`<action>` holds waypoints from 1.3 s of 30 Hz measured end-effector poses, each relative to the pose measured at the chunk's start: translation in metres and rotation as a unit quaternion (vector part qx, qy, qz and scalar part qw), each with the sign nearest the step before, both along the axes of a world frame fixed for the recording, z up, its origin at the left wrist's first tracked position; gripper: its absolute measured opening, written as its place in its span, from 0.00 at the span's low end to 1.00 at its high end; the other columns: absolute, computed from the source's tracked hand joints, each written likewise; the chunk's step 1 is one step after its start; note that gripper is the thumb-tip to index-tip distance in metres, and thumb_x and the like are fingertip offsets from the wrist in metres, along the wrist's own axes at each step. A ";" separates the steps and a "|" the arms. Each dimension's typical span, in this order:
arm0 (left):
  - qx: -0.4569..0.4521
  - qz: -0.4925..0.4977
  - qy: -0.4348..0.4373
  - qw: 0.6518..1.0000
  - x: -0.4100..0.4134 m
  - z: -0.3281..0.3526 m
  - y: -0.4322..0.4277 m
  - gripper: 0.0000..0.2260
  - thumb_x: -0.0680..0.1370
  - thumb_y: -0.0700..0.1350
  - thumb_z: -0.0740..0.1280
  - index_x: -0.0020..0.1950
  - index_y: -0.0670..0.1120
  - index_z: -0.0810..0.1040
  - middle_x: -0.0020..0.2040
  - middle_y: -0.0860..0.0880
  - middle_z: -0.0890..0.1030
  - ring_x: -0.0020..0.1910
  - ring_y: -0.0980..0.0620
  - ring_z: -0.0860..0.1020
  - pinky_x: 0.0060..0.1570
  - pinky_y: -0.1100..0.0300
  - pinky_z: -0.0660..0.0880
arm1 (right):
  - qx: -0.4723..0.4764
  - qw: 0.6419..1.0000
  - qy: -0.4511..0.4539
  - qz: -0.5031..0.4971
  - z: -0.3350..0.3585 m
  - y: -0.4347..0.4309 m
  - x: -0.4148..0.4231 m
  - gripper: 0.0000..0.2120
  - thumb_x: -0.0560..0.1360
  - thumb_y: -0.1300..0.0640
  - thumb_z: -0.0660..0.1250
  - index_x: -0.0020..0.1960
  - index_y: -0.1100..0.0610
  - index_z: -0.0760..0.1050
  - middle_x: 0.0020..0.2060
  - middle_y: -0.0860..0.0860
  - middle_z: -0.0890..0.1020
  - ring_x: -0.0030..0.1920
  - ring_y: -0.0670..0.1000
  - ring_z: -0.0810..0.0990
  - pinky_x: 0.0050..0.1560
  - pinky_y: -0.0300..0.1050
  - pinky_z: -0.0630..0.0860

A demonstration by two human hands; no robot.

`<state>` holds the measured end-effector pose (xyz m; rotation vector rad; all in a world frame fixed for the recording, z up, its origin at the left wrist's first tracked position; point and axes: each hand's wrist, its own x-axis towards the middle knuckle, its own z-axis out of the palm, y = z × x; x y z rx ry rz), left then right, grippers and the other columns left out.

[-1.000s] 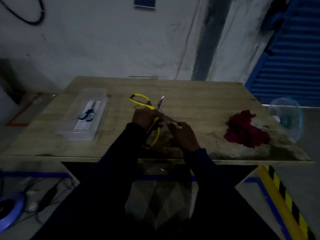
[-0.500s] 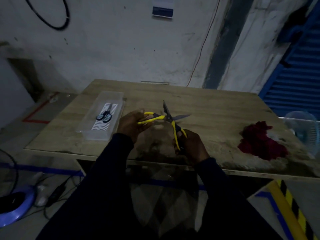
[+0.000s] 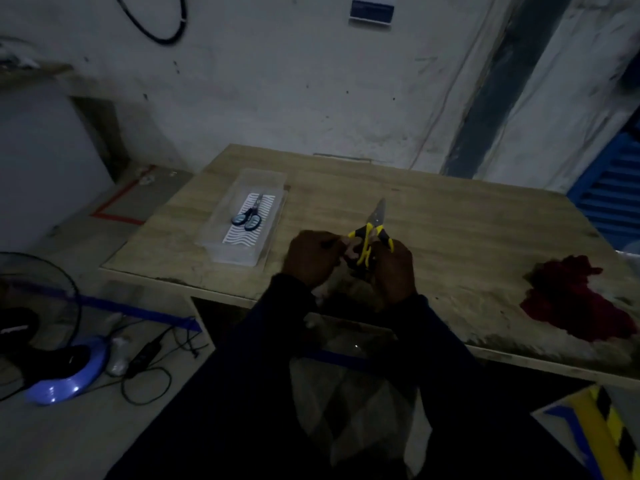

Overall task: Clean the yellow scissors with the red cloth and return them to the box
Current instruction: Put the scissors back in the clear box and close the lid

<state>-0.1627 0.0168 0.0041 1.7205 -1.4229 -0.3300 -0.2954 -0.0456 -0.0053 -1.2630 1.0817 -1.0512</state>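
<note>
Yellow scissors [image 3: 371, 241], black-trimmed handles, steel blades: held in both my hands above the near part of the table [image 3: 450, 216]. Blades together, tip pointing up and away from me; long axis runs from my palms toward the far wall. Handles low, between my two hands.

Right hand [image 3: 394, 271]: curled shut around the right handle loop; blades rise just beyond its knuckles. Left hand [image 3: 311, 259]: fingers [image 3: 341, 244] bent in against the left handle, touching it; whether they pass through the loop I cannot tell in this dim light.

Red cloth [image 3: 575, 299]: crumpled heap on the table, well apart from my fingers, off to the right and slightly nearer me than the blade tip. Right hand is the nearer one to it. Judgement: wiping is not yet begun, and the coming move turns on this gap, either scissors carried right or right hand freed to fetch the cloth while the left keeps the handles.

Box [image 3: 242, 220]: clear plastic, long, open, on the table to the left of my left hand and a little beyond it. Holds blue-handled scissors [image 3: 246, 218] on a wavy-patterned liner. Left hand is nearer for the return.
</note>
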 end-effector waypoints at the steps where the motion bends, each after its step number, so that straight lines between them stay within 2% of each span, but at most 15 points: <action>1: -0.043 0.027 -0.069 0.996 0.018 0.009 0.001 0.19 0.74 0.54 0.60 0.41 0.43 0.85 0.38 0.43 0.85 0.42 0.44 0.83 0.44 0.56 0.77 | 0.008 0.999 -0.030 0.022 0.006 0.003 0.006 0.13 0.79 0.54 0.64 0.41 0.57 0.83 0.32 0.54 0.83 0.31 0.54 0.82 0.32 0.46 0.78; 4: -0.065 0.212 -0.095 0.971 0.100 0.027 0.015 0.13 0.75 0.49 0.63 0.45 0.43 0.85 0.43 0.42 0.85 0.44 0.43 0.83 0.45 0.57 0.76 | 0.023 0.993 -0.068 0.094 0.019 0.009 0.038 0.11 0.78 0.58 0.65 0.47 0.63 0.83 0.35 0.61 0.82 0.31 0.57 0.81 0.32 0.46 0.77; 6: 0.061 0.312 -0.097 0.943 0.160 0.020 0.021 0.18 0.75 0.52 0.66 0.60 0.43 0.80 0.58 0.40 0.82 0.57 0.40 0.79 0.56 0.52 0.75 | 0.025 0.990 -0.058 0.126 0.027 0.014 0.062 0.13 0.79 0.56 0.65 0.52 0.67 0.80 0.38 0.63 0.81 0.31 0.56 0.81 0.30 0.44 0.77; 9: 0.281 0.258 -0.040 0.923 0.203 0.000 0.024 0.28 0.76 0.53 0.69 0.70 0.37 0.70 0.69 0.36 0.72 0.67 0.38 0.71 0.64 0.50 0.70 | 0.018 0.986 -0.057 0.156 0.036 0.020 0.089 0.13 0.79 0.57 0.65 0.52 0.68 0.80 0.39 0.64 0.80 0.32 0.56 0.80 0.28 0.41 0.76; 14: 0.205 0.170 -0.012 0.964 0.165 -0.010 0.009 0.15 0.75 0.38 0.64 0.60 0.35 0.78 0.61 0.34 0.78 0.61 0.36 0.76 0.58 0.53 0.71 | 0.026 0.982 -0.074 0.169 0.025 0.021 0.088 0.14 0.79 0.56 0.66 0.53 0.68 0.79 0.38 0.64 0.80 0.31 0.56 0.79 0.28 0.42 0.75; 17: 0.206 0.122 -0.005 0.971 0.104 -0.012 -0.004 0.14 0.75 0.40 0.64 0.59 0.36 0.77 0.61 0.34 0.77 0.61 0.36 0.75 0.57 0.53 0.70 | 0.050 0.990 -0.068 0.114 0.016 0.012 0.063 0.13 0.78 0.58 0.67 0.57 0.66 0.78 0.43 0.66 0.82 0.32 0.58 0.82 0.30 0.46 0.78; 21: 0.208 0.101 0.025 0.973 0.009 -0.018 -0.016 0.14 0.77 0.44 0.62 0.59 0.40 0.74 0.63 0.37 0.76 0.62 0.37 0.74 0.57 0.53 0.71 | 0.039 0.996 -0.057 0.062 0.017 0.001 0.008 0.08 0.78 0.61 0.65 0.50 0.63 0.82 0.40 0.63 0.84 0.32 0.58 0.82 0.32 0.47 0.80; 23: 0.205 0.102 0.019 0.973 -0.025 -0.019 -0.022 0.14 0.77 0.45 0.62 0.59 0.40 0.73 0.62 0.36 0.75 0.61 0.35 0.74 0.56 0.52 0.72 | 0.039 0.998 -0.041 0.027 0.017 -0.006 -0.020 0.09 0.78 0.62 0.64 0.48 0.64 0.82 0.36 0.62 0.84 0.31 0.57 0.83 0.31 0.47 0.80; 27: 0.211 0.081 0.001 0.974 -0.068 -0.013 -0.036 0.13 0.77 0.45 0.63 0.58 0.39 0.73 0.62 0.36 0.75 0.61 0.35 0.74 0.55 0.52 0.72 | 0.043 0.999 0.016 -0.028 0.020 -0.023 -0.065 0.11 0.77 0.62 0.67 0.52 0.71 0.78 0.41 0.67 0.82 0.34 0.60 0.83 0.32 0.51 0.79; 29: 0.207 0.072 0.005 0.976 -0.078 -0.013 -0.040 0.13 0.77 0.45 0.63 0.56 0.38 0.74 0.62 0.36 0.75 0.61 0.35 0.74 0.55 0.52 0.72 | 0.042 0.998 0.050 -0.013 0.026 -0.027 -0.075 0.08 0.77 0.64 0.66 0.49 0.70 0.77 0.39 0.64 0.81 0.30 0.57 0.82 0.27 0.46 0.79; 31: 0.195 0.070 -0.001 0.978 -0.081 -0.015 -0.043 0.12 0.78 0.46 0.62 0.55 0.38 0.74 0.61 0.36 0.75 0.61 0.36 0.74 0.56 0.52 0.72 | 0.021 0.988 0.150 0.001 0.029 -0.035 -0.077 0.05 0.78 0.63 0.64 0.49 0.64 0.77 0.39 0.57 0.79 0.30 0.51 0.79 0.25 0.38 0.77; 33: 0.183 0.078 -0.008 0.980 -0.080 -0.017 -0.041 0.12 0.78 0.47 0.61 0.54 0.38 0.74 0.60 0.36 0.76 0.61 0.36 0.74 0.55 0.51 0.71 | 0.008 0.974 0.227 0.019 0.032 -0.039 -0.071 0.10 0.78 0.60 0.63 0.55 0.65 0.77 0.43 0.56 0.80 0.36 0.53 0.80 0.31 0.38 0.78; 36: 0.162 0.091 -0.034 0.982 -0.075 -0.020 -0.036 0.13 0.79 0.47 0.61 0.54 0.38 0.74 0.58 0.36 0.77 0.60 0.36 0.74 0.53 0.50 0.71 | 0.004 0.967 0.249 0.051 0.032 -0.046 -0.057 0.13 0.78 0.59 0.63 0.57 0.66 0.78 0.51 0.60 0.83 0.47 0.58 0.83 0.43 0.39 0.81; 38: 0.139 0.101 -0.049 0.984 -0.069 -0.018 -0.035 0.14 0.78 0.49 0.59 0.52 0.39 0.75 0.57 0.36 0.78 0.59 0.35 0.75 0.52 0.49 0.70 | -0.048 0.971 0.231 0.033 0.036 -0.042 -0.045 0.11 0.77 0.59 0.62 0.51 0.63 0.81 0.45 0.56 0.84 0.41 0.54 0.83 0.34 0.32 0.76; 39: 0.127 0.106 -0.056 0.985 -0.066 -0.017 -0.034 0.17 0.77 0.51 0.57 0.51 0.39 0.75 0.56 0.35 0.78 0.58 0.35 0.75 0.51 0.49 0.70 | -0.029 0.973 0.214 0.082 0.043 -0.039 -0.039 0.11 0.73 0.58 0.63 0.45 0.61 0.83 0.38 0.55 0.84 0.36 0.53 0.83 0.30 0.31 0.73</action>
